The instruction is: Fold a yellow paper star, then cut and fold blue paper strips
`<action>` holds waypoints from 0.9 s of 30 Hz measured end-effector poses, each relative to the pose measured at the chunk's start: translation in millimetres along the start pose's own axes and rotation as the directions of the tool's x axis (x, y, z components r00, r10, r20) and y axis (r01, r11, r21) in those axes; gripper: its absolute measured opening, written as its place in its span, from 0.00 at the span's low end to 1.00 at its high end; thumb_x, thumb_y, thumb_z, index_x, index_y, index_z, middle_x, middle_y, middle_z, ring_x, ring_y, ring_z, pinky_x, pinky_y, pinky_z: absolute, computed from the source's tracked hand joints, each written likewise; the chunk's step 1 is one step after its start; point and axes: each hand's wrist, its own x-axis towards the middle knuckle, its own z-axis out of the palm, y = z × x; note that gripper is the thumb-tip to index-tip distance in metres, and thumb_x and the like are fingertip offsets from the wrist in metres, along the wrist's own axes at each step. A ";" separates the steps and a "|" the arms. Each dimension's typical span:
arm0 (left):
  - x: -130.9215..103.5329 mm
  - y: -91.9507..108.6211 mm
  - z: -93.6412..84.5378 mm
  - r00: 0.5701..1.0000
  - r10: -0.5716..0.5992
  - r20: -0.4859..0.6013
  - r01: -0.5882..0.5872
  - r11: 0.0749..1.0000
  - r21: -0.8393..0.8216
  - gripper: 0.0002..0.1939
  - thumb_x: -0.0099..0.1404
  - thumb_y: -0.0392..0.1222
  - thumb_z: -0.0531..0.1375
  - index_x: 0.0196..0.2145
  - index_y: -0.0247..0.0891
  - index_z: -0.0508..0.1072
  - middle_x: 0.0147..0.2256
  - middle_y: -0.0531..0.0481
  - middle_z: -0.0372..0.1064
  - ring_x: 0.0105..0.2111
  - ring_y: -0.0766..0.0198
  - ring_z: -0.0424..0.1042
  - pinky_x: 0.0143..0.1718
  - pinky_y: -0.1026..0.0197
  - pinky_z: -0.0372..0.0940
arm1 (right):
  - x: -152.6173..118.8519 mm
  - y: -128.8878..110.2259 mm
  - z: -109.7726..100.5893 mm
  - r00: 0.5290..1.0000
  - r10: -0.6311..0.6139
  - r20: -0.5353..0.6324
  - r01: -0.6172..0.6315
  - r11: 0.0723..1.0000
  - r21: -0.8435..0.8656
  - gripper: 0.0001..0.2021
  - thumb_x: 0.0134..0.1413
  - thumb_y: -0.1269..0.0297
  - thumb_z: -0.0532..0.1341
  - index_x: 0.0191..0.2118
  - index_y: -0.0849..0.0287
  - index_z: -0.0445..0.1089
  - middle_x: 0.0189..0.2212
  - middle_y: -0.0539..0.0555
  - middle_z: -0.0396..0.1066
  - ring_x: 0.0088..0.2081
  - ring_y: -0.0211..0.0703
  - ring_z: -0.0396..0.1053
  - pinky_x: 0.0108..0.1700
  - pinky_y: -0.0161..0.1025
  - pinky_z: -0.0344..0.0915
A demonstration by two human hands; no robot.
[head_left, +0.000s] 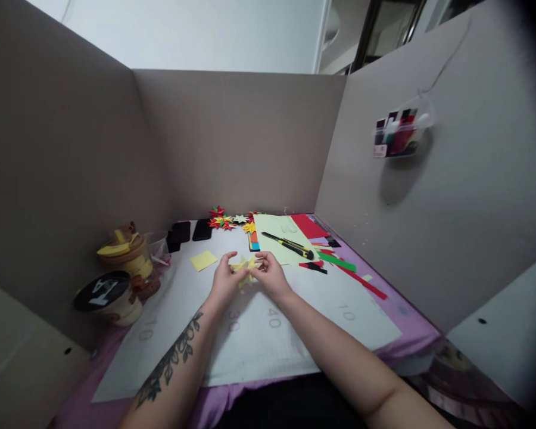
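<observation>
Between my two hands, just above the white board, is a pale yellow folded paper star. My left hand pinches its left side with thumb and fingers. On its right side my right hand grips it the same way, and both thumbs meet near the star's middle. Fingers cover part of the star's points. A small yellow paper square lies flat to the left of my left hand. Beyond my right hand, a black and yellow utility knife rests on a pale green paper sheet.
Several coloured paper stars lie at the back, beside two black phones. Paper strips and red paper are on the right. Lidded tubs stand left. Grey partitions enclose the table; a plastic cup hangs right.
</observation>
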 end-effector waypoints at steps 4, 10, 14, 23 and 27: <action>0.3 -2.3 0.7 0.999 0.034 0.025 -0.034 0.999 0.026 0.33 0.50 0.43 0.64 0.53 0.35 0.63 0.18 0.63 0.54 0.17 0.72 0.56 0.19 0.69 0.51 | 2.1 2.4 -3.1 1.000 0.022 0.021 -0.023 0.999 0.049 0.18 0.40 0.66 0.64 0.40 0.55 0.60 0.22 0.43 0.67 0.23 0.37 0.66 0.29 0.34 0.62; 0.2 -2.6 0.5 0.997 -0.031 0.076 0.038 0.995 -0.093 0.42 0.49 0.42 0.64 0.59 0.35 0.54 0.20 0.61 0.59 0.18 0.71 0.60 0.20 0.69 0.55 | 4.9 4.6 -7.0 0.999 0.024 -0.042 -0.021 0.997 0.072 0.17 0.40 0.65 0.65 0.38 0.55 0.60 0.21 0.43 0.67 0.22 0.37 0.65 0.27 0.33 0.61; 0.1 -1.1 -1.7 0.998 -0.049 0.035 0.051 0.997 -0.058 0.41 0.48 0.41 0.65 0.58 0.34 0.56 0.20 0.61 0.58 0.18 0.72 0.59 0.20 0.69 0.54 | 4.4 3.0 -6.1 0.999 0.012 -0.031 -0.011 0.999 0.040 0.16 0.40 0.65 0.65 0.37 0.55 0.60 0.19 0.42 0.66 0.21 0.36 0.64 0.26 0.33 0.60; 4.0 -9.9 -3.7 0.985 0.166 0.051 -0.165 0.986 -0.025 0.25 0.52 0.38 0.63 0.48 0.37 0.64 0.21 0.59 0.65 0.23 0.67 0.68 0.27 0.66 0.61 | 1.0 -7.7 -6.1 0.991 -0.132 -0.001 0.132 0.987 -0.094 0.09 0.42 0.67 0.63 0.33 0.56 0.64 0.25 0.46 0.68 0.26 0.39 0.67 0.30 0.36 0.63; 4.8 -12.9 -9.0 0.865 0.498 0.057 -0.501 0.860 0.097 0.03 0.57 0.35 0.60 0.30 0.39 0.68 0.35 0.48 0.74 0.40 0.59 0.73 0.42 0.57 0.65 | -1.6 -14.5 -9.0 0.891 -0.446 0.086 0.449 0.837 -0.312 0.04 0.46 0.70 0.62 0.25 0.56 0.67 0.28 0.50 0.69 0.34 0.43 0.67 0.40 0.42 0.63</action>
